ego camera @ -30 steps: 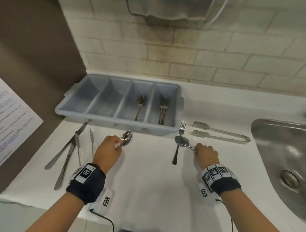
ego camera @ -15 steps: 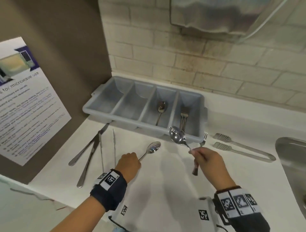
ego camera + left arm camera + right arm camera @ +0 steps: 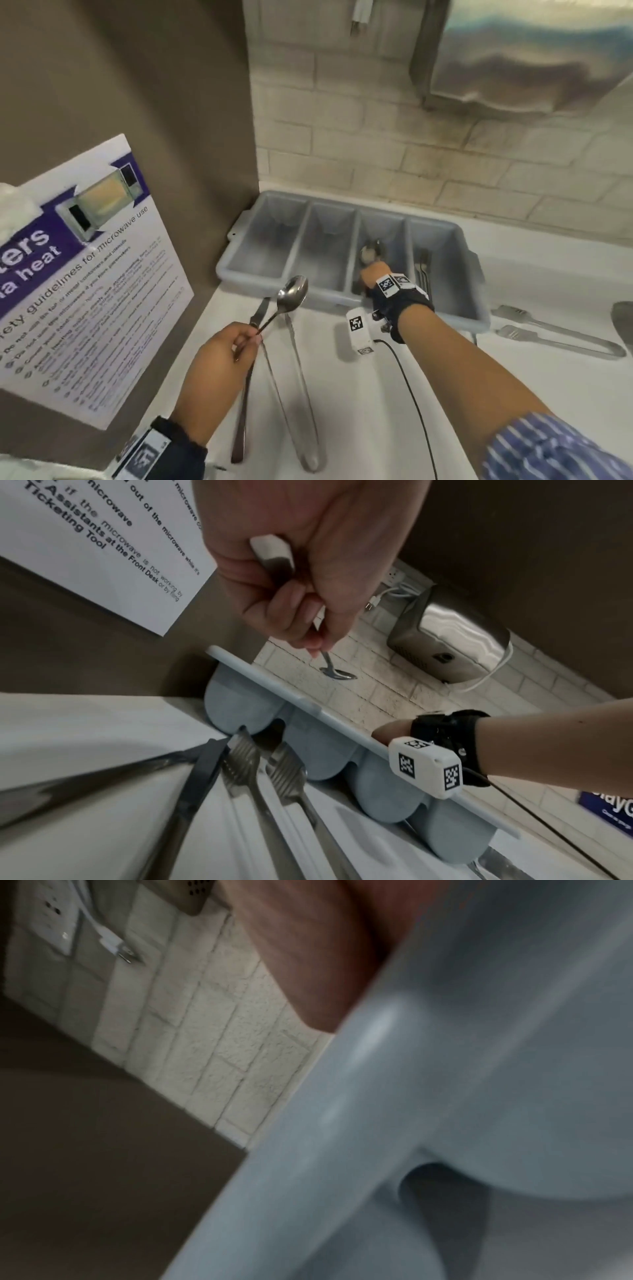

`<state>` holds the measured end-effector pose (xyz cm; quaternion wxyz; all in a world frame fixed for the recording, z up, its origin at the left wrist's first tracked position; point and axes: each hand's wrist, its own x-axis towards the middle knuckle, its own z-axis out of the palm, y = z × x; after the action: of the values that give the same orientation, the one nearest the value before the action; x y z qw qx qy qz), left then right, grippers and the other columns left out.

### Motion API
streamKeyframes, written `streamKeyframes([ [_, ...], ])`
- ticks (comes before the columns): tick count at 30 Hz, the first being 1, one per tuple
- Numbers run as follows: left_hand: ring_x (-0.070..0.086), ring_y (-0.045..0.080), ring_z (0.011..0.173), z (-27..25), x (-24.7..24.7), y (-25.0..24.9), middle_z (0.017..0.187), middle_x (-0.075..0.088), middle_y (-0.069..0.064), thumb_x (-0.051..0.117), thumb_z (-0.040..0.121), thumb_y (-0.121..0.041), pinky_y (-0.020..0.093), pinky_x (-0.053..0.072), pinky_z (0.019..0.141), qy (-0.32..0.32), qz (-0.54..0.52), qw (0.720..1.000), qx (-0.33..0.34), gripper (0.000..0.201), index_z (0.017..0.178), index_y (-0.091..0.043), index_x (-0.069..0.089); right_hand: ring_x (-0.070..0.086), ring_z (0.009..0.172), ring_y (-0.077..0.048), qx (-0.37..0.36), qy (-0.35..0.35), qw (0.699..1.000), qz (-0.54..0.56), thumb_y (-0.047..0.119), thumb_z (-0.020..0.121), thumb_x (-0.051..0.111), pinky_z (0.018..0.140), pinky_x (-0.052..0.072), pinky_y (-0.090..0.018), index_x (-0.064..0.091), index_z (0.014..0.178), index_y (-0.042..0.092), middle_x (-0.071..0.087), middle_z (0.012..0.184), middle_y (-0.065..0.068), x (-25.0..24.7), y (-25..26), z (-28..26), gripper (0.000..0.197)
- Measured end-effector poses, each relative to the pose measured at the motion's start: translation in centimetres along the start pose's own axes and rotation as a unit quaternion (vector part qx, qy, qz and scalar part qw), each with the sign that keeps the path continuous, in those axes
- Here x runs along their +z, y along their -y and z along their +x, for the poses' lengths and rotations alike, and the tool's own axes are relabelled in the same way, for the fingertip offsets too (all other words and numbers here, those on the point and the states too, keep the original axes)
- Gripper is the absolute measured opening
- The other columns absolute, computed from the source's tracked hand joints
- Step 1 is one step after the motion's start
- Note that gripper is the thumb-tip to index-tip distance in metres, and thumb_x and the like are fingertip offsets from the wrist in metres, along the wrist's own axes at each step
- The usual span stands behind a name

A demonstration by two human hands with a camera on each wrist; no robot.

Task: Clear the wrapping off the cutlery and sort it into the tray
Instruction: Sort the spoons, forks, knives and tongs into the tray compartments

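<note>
Left hand [image 3: 219,356]: I pinch a spoon [image 3: 291,298] by its handle, lower centre of frame.
Right hand [image 3: 371,274]: inside the tray [image 3: 236,274]'s third compartment; I cannot tell its grip.

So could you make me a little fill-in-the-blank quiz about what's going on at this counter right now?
1. The left hand pinches a ____ by its handle.
2. The grey tray is split into ____ compartments.
3. The right hand reaches into the ____ compartment from the left.
4. The fork lies in the compartment farthest ____.

Missing words: spoon; four; third; right
</note>
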<state>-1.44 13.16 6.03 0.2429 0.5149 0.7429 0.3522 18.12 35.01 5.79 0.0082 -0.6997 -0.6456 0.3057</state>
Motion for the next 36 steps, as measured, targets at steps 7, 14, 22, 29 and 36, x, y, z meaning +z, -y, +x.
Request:
streamKeyframes([
  [7,0.058,0.009,0.074,3.7,0.5,-1.8,0.092,0.062,-0.005,0.044,0.093,-0.013,0.007,0.043,0.067,0.063,-0.055,0.995,0.058,0.032,0.119,-0.029,0.054,0.049,0.123,-0.033,0.002,-0.015,0.996,0.091,0.007,0.091,0.046,0.102,0.041,-0.035,0.051,0.127,0.000,0.053,0.134,-0.020,0.2,-0.8,0.1,0.038],
  [14,0.050,0.021,0.102,9.3,10.4,-9.1,0.115,0.047,0.013,0.036,0.094,-0.003,0.023,0.035,0.100,0.185,-0.024,0.970,0.156,0.041,0.135,-0.007,0.044,0.056,0.098,-0.030,-0.183,-0.367,0.905,0.113,0.000,0.078,0.051,0.088,0.041,-0.029,0.066,0.100,0.010,0.065,0.107,-0.012,0.4,-6.9,-8.4,0.029],
  [22,0.049,0.039,0.120,14.4,20.2,-11.3,0.132,0.049,0.027,0.043,0.090,-0.005,0.040,0.042,0.100,0.265,0.159,0.944,0.114,0.035,0.122,0.005,0.050,0.051,0.106,-0.031,0.028,-0.413,0.904,0.111,0.001,0.079,0.059,0.092,0.042,-0.040,0.055,0.115,0.009,0.058,0.117,-0.012,2.4,-17.6,-13.2,0.037],
  [29,0.051,0.039,0.122,14.4,20.5,-11.3,0.132,0.055,0.024,0.043,0.088,-0.002,0.041,0.042,0.105,0.253,0.127,0.951,0.125,0.038,0.124,-0.001,0.054,0.042,0.124,-0.033,0.143,-0.193,0.966,0.099,0.014,0.089,0.052,0.104,0.036,-0.043,0.036,0.135,0.006,0.045,0.136,-0.015,2.7,-21.9,-10.0,0.050],
  [36,0.052,0.020,0.111,8.0,12.0,-8.7,0.117,0.057,0.008,0.048,0.082,0.004,0.030,0.039,0.102,0.082,-0.019,0.969,0.234,0.035,0.107,-0.014,0.066,0.056,0.106,-0.039,0.147,-0.174,0.973,0.045,0.007,0.087,0.048,0.090,0.045,-0.043,0.052,0.113,-0.001,0.054,0.116,-0.023,1.6,-22.2,-6.4,0.027],
])
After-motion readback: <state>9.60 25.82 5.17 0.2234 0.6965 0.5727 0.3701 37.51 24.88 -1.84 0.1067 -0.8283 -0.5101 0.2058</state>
